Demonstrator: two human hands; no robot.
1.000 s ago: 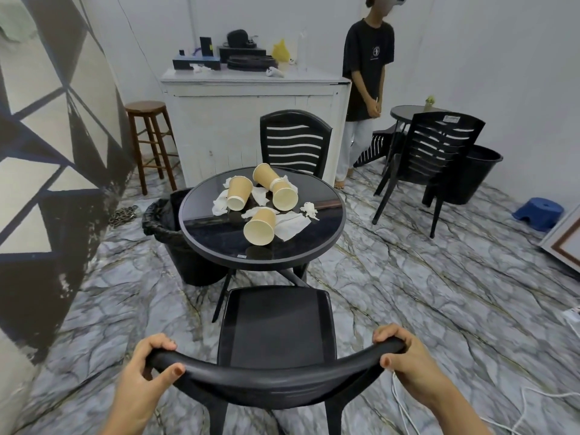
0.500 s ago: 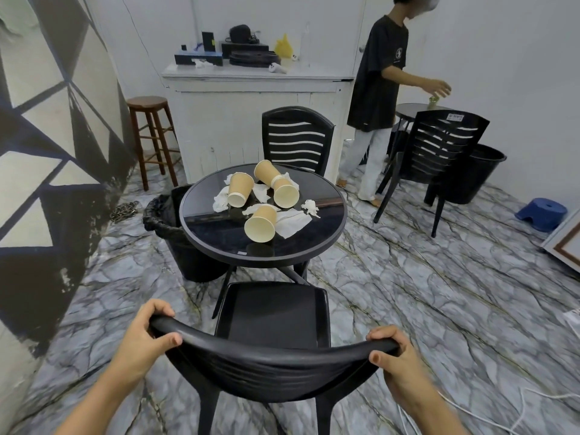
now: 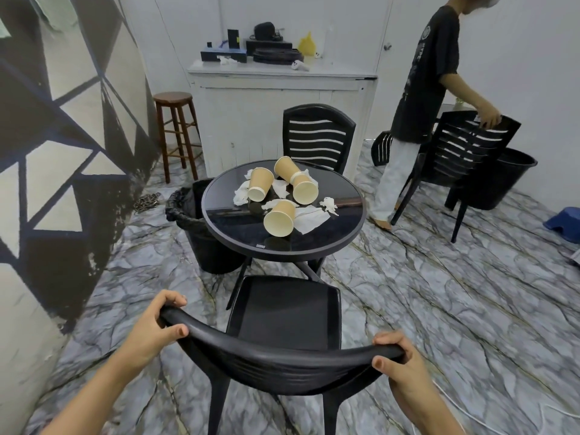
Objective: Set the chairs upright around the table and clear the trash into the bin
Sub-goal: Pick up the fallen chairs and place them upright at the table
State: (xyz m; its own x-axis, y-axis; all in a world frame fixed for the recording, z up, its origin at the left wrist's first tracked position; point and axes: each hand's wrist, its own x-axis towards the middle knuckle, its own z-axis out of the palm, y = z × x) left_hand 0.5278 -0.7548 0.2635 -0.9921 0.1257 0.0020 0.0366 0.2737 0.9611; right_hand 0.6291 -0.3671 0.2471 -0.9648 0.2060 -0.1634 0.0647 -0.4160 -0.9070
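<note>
Gripping the top rail of the near chair [image 3: 284, 312], both hands are curled around it — the left hand [image 3: 150, 331] at the rail's left end, the right hand [image 3: 397, 362] at its right end, thumbs on the near side. The chair stands upright on the marbled floor, its seat facing the round table [image 3: 326, 243], just short of the edge.

On the table lie three paper cups on their sides: one [image 3: 260, 183] at the back left, one [image 3: 296, 179] beside it, one [image 3: 279, 217] nearer, mouth toward us. Crumpled napkins [image 3: 309, 218] are scattered under and around them.

A far chair [image 3: 318, 138] stands upright across the table. The bin [image 3: 204, 233], lined with a black bag, sits on the floor at the table's left — partly tucked under the rim.

To the right another person [image 3: 420, 89] has a hand on the back of a third chair [image 3: 467, 152].
</note>
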